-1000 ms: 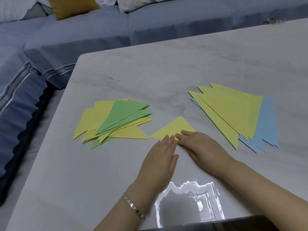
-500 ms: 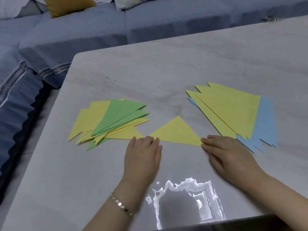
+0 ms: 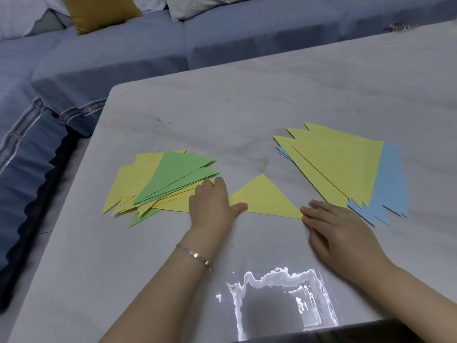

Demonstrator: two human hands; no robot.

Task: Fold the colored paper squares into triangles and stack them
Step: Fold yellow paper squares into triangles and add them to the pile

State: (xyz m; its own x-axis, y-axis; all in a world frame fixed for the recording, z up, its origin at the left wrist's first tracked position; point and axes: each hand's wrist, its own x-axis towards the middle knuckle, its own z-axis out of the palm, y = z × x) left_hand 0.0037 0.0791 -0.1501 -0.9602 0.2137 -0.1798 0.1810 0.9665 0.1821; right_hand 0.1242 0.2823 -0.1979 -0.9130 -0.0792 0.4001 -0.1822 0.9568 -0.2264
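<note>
A small folded yellow triangle lies flat on the grey table, between my two hands. My left hand lies flat on its left corner, thumb pressing the lower edge and fingers reaching onto the pile to the left. My right hand rests flat, fingertips at the triangle's right tip. The left pile holds several folded yellow and green triangles, loosely fanned. On the right lies a stack of larger yellow sheets over blue sheets.
A blue-grey sofa with a mustard cushion and white pillows runs behind and left of the table. A small metal object sits at the far right table edge. Glare shines on the table's near edge.
My hands have slid apart along the yellow triangle's lower edge, left hand to its left corner, right hand to its right tip. The triangle now shows in full.
</note>
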